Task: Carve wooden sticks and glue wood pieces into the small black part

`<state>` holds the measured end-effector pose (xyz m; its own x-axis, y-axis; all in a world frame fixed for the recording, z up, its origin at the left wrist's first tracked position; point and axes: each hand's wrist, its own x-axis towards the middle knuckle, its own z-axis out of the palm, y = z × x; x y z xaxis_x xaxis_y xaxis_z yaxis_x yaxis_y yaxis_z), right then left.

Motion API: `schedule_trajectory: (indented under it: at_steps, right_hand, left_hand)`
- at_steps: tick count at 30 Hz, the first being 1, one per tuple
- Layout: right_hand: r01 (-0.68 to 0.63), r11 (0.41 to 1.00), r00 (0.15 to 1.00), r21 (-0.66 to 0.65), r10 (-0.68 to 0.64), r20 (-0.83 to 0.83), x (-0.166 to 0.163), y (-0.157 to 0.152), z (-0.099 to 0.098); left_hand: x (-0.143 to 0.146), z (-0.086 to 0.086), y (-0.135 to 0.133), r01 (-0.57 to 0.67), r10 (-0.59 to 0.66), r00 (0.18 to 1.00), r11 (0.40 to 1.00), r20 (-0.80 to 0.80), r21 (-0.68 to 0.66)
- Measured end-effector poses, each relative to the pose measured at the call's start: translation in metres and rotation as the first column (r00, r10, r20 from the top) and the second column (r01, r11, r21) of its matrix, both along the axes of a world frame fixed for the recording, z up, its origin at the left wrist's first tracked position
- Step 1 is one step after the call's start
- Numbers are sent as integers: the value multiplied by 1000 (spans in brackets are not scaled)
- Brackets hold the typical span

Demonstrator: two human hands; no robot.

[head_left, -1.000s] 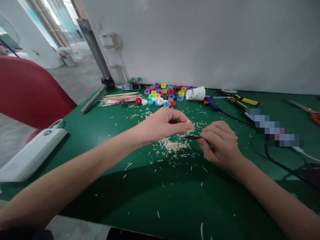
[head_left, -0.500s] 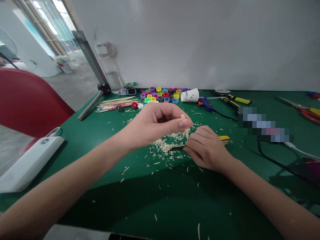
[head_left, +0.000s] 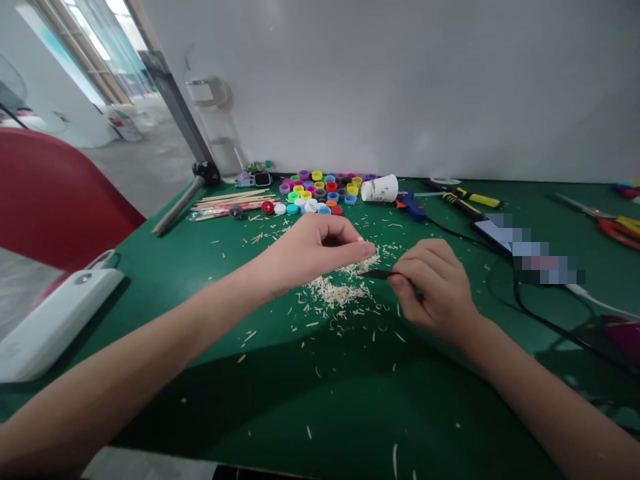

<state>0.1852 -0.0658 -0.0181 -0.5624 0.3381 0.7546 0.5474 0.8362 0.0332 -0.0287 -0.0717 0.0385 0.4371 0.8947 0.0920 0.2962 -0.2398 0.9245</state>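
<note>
My left hand (head_left: 330, 250) pinches a short pale wooden stick (head_left: 363, 265) between thumb and fingertips, its lower end pointing down. My right hand (head_left: 435, 287) is closed around a utility knife (head_left: 377, 273). Only the dark blade shows, pointing left with its tip at or close to the stick's lower end; whether they touch I cannot tell. The fingers hide the handle. Pale wood shavings (head_left: 337, 293) lie heaped on the green table (head_left: 280, 400) below both hands, with loose curls scattered around.
Coloured bottle caps (head_left: 320, 193), a tipped paper cup (head_left: 380, 189) and a blue glue gun (head_left: 412, 207) lie along the back. Wooden sticks (head_left: 233, 197) and a hammer (head_left: 185, 200) are at the left. Pliers (head_left: 480, 198), a partly blurred phone (head_left: 493, 233), cables and scissors (head_left: 620, 233) lie right.
My right hand has turned and shifted slightly right, and the blade has risen from near the shavings to the stick's lower end. My left hand has dipped slightly. The knife's yellow handle is now hidden.
</note>
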Motion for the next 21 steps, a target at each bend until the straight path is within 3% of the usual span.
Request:
schedule_trajectory:
  at_steps: [11, 18, 21]
  right_hand:
    - [-14, 1000, 998, -8, 14, 56, -1, 0, -2]
    - [-1, 1000, 936, 22, -7, 351, -8, 0, -10]
    - [-18, 1000, 953, 24, 10, 303, -7, 1, -11]
  left_hand:
    - [1, 2, -2, 34, -32, 993, 999, -110, 15]
    - [3, 17, -11, -22, 23, 1000, 993, -8, 115]
    - [3, 18, -11, -23, 24, 1000, 993, -15, 113]
